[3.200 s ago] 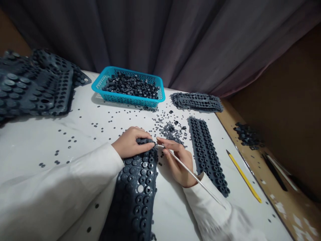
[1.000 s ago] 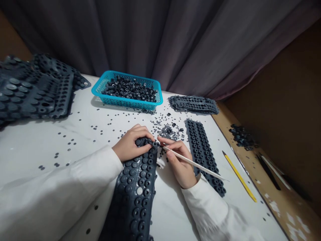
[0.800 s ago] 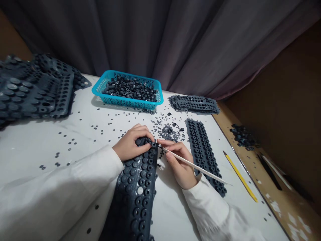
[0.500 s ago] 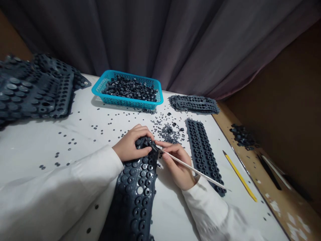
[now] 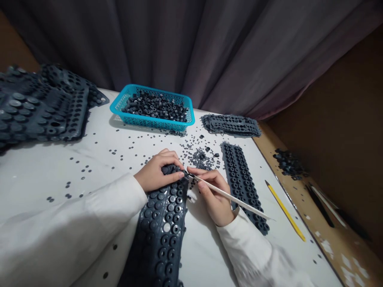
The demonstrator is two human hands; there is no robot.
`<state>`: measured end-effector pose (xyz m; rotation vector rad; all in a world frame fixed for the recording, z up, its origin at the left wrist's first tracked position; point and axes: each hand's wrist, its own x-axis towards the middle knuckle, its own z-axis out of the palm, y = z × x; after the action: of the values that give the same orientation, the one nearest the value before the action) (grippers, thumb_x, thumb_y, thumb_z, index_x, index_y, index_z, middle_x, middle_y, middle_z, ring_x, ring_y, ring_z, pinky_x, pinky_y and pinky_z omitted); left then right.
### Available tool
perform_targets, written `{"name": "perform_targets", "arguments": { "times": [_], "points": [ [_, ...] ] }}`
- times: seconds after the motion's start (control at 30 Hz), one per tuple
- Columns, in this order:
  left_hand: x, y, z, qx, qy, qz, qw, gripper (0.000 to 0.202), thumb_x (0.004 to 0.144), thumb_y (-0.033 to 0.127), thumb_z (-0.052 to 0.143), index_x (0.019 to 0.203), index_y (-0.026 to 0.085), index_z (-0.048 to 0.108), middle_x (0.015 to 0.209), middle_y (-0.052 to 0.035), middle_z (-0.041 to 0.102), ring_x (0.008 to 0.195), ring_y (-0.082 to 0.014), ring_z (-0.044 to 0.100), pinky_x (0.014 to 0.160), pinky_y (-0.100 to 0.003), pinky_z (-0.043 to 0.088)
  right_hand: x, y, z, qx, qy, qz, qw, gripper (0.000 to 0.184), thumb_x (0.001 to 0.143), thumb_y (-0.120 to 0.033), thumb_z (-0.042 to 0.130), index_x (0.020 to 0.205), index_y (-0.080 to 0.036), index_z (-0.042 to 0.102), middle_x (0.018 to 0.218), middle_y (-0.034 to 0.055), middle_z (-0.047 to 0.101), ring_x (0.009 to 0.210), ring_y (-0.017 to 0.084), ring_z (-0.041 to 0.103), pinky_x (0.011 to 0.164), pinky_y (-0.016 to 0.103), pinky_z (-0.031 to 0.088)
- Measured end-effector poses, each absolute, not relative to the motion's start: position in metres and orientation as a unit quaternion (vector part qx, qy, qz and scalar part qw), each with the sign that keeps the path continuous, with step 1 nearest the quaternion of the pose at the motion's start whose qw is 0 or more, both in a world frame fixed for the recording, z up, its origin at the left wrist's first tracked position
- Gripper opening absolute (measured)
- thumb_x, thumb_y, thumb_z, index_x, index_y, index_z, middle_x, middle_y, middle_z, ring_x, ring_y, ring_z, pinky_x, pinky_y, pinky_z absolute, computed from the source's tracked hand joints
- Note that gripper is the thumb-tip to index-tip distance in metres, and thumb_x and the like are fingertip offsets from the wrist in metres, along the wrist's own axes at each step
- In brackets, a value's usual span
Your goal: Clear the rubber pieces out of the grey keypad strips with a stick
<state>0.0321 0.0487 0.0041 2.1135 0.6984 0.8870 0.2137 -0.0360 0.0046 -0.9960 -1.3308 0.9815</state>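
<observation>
A long strip of dark rubber sheet (image 5: 163, 223), moulded with rows of round ring-shaped pieces, runs from the lower edge up to my hands. My left hand (image 5: 160, 171) is closed over the strip's far end, thumb on top and fingers behind, bending it upward. In my right hand (image 5: 215, 197) is a slim white tweezers-like tool (image 5: 233, 197), pinched between thumb and fingers. Its dark tip points at the strip's right edge, just beside my left thumb; whether it touches the rubber I cannot tell. One round spot on the strip shows white.
Behind my hands stands a blue basket (image 5: 155, 123) of small black rubber pieces. Tiny dark discs (image 5: 202, 157) litter the white table. Rubber strips (image 5: 243, 183) lie to the right, with a yellow pointed tool (image 5: 285, 211) beside them. Larger rubber sheets (image 5: 36, 111) are heaped at left.
The white tool's tip has drawn slightly right, away from the strip's end. My left thumb has slid a little right across the folded rubber.
</observation>
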Motion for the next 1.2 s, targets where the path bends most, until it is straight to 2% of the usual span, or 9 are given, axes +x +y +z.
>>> {"name": "perform_targets", "arguments": {
  "times": [0.27, 0.53, 1.0, 1.2],
  "points": [
    [0.034, 0.0468, 0.0043, 0.817, 0.273, 0.37, 0.349, 0.006, 0.081, 0.025, 0.061, 0.077, 0.02, 0.062, 0.076, -0.0005, 0.058, 0.081, -0.0173, 0.051, 0.078, -0.032, 0.04, 0.2119, -0.0372, 0.0017, -0.431, -0.547, 0.437, 0.569, 0.004, 0.086, -0.026, 0.059, 0.086, -0.022, 0.058, 0.111, 0.0085, 0.068, 0.11, 0.022, 0.061, 0.092, 0.041, 0.048],
    [0.0352, 0.0452, 0.0048, 0.815, 0.277, 0.37, 0.349, 0.005, 0.081, 0.023, 0.059, 0.078, 0.02, 0.062, 0.076, -0.0006, 0.058, 0.08, -0.0173, 0.052, 0.077, -0.032, 0.04, 0.2096, -0.0362, 0.0037, -0.437, -0.552, 0.426, 0.568, 0.007, 0.086, -0.028, 0.06, 0.085, -0.022, 0.058, 0.11, 0.0084, 0.068, 0.107, 0.021, 0.062, 0.09, 0.04, 0.049],
    [0.0341, 0.0454, 0.0037, 0.819, 0.275, 0.356, 0.355, 0.01, 0.082, 0.026, 0.06, 0.089, 0.02, 0.064, 0.08, -0.0013, 0.061, 0.084, -0.018, 0.053, 0.08, -0.032, 0.042, 0.2102, -0.0334, 0.0035, -0.428, -0.531, 0.434, 0.589, 0.005, 0.086, -0.027, 0.059, 0.085, -0.022, 0.058, 0.107, 0.0065, 0.068, 0.106, 0.021, 0.061, 0.093, 0.041, 0.045],
    [0.0344, 0.0461, 0.0029, 0.82, 0.275, 0.355, 0.356, 0.008, 0.083, 0.026, 0.06, 0.083, 0.02, 0.065, 0.077, -0.0006, 0.059, 0.082, -0.0173, 0.053, 0.079, -0.031, 0.041, 0.2114, -0.0339, 0.0044, -0.443, -0.529, 0.428, 0.585, 0.006, 0.085, -0.028, 0.06, 0.084, -0.022, 0.059, 0.106, 0.006, 0.069, 0.105, 0.021, 0.062, 0.093, 0.04, 0.045]
  ]
}}
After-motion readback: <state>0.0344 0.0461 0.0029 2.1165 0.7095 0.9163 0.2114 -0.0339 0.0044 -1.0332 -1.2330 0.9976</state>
